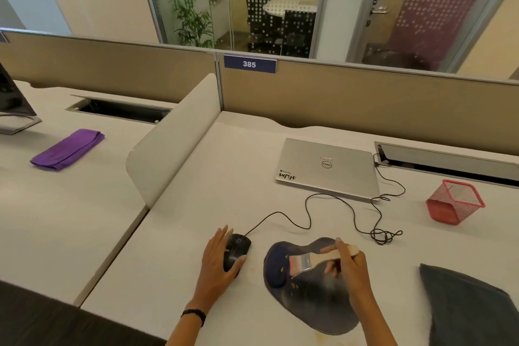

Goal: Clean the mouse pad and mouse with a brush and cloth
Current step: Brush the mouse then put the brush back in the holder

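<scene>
two hands are at work, well apart. the left hand (217, 260) holds the black mouse (238, 247) between thumb and fingers, on the desk (213, 177) just left of the mouse pad (309, 306). the right hand (349, 265) grips the wooden handle of the brush (311, 260), bristles down on the pad. progress, as judged: early. brushing is under way, yellow specks and a pale dusty smear lie on the pad, and the folded purple cloth (67, 149) sits untouched on the neighbouring desk. the pad is dark, matte and kidney-shaped, with a raised wrist cushion. the mouse is smooth, glossy and corded. the brush is flat with a metal ferrule.
</scene>
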